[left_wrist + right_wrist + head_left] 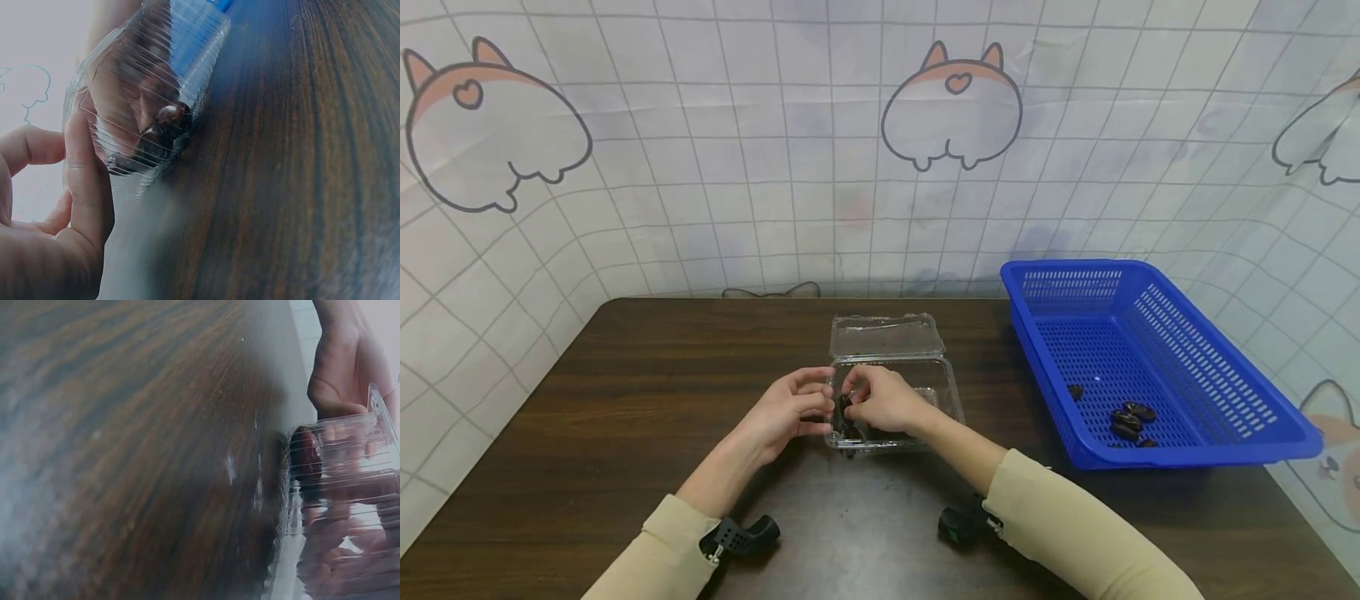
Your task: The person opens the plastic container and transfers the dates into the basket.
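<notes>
In the head view a clear plastic box (pixel 957 393) lies on the dark wooden table, its hinged lid (pixel 887 337) folded back. My left hand (pixel 781 417) rests at the box's left side, bent fingers touching the rim. Inside the box, my right hand (pixel 887 402) reaches to the left end, thumb and fingertips pinching a dark date (pixel 846 403). Through the ribbed wall, the left wrist view shows glossy dark dates (pixel 164 128) beside the right fingertips. From the right wrist view, one reddish-dark date (pixel 305 456) shows behind the clear wall.
A blue slotted basket (pixel 1033 358) stands at the table's right side, with several dark dates (pixel 1126 425) near its front end. A patterned tiled sheet (pixel 737 200) hangs behind and beside the table (pixel 647 375). Dark camera mounts (pixel 745 537) sit on both wrists.
</notes>
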The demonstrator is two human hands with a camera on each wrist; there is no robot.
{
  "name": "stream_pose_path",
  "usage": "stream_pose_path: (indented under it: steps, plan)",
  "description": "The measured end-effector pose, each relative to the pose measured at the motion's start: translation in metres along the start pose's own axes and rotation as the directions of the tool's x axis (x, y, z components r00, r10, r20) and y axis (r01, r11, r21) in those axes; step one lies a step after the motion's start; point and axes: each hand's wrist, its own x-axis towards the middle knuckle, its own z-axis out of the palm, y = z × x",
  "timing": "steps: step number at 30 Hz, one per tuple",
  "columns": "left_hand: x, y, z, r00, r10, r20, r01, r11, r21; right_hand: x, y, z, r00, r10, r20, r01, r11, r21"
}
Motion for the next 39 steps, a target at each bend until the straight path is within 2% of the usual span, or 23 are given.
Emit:
stream_pose_path:
  steps: [3,9,19,28,39]
  plan:
    - [0.000,-0.001,0.000,1.000,-0.001,-0.002,0.001,1.000,0.002,-0.001,0.000,-0.002,1.000,0.008,-0.011,-0.008,1.000,-0.007]
    - [0.001,-0.001,0.000,1.000,0.002,-0.006,-0.002,1.000,0.009,-0.006,-0.001,-0.010,0.999,0.030,-0.022,-0.029,0.999,0.044]
    - [0.001,0.000,-0.001,1.000,0.011,-0.003,-0.011,1.000,0.015,-0.021,-0.002,-0.031,0.996,0.016,-0.085,-0.015,1.000,0.013]
    - [0.001,0.001,-0.002,1.000,0.023,0.001,-0.023,0.999,0.031,-0.044,-0.003,-0.051,0.990,0.067,-0.122,-0.058,0.995,0.078]
    - [-0.001,0.000,-0.002,1.000,0.017,0.011,-0.018,0.999,0.035,-0.079,-0.005,-0.079,0.984,0.051,-0.173,-0.036,0.995,0.091]
